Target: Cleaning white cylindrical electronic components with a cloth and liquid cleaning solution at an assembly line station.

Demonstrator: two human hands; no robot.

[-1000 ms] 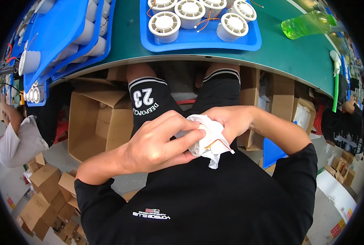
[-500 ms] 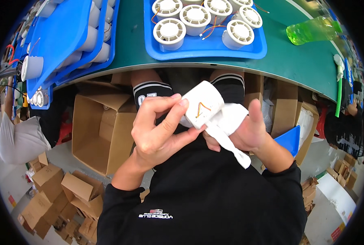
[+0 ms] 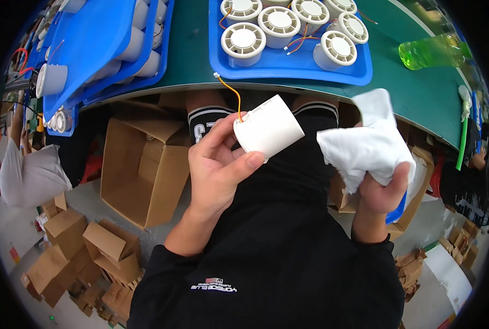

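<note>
white cylinder [image 3: 272, 127] tilts before the green table [image 3: 387, 60]; from afar i see the left hand [image 3: 216, 171] pinching it between thumb and fingers. on my feed, the right hand [image 3: 382, 192] clutches a white cloth [image 3: 368, 147].

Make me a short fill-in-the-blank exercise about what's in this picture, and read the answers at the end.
1. The right hand holds a cloth coloured ____.
2. A thin ____ sticks out from the white cylinder in the left hand.
3. The tray under the round white units is coloured ____.
4. In the picture, the green bottle is to the ____ of that tray.

Missing words: white; wire; blue; right.
</note>
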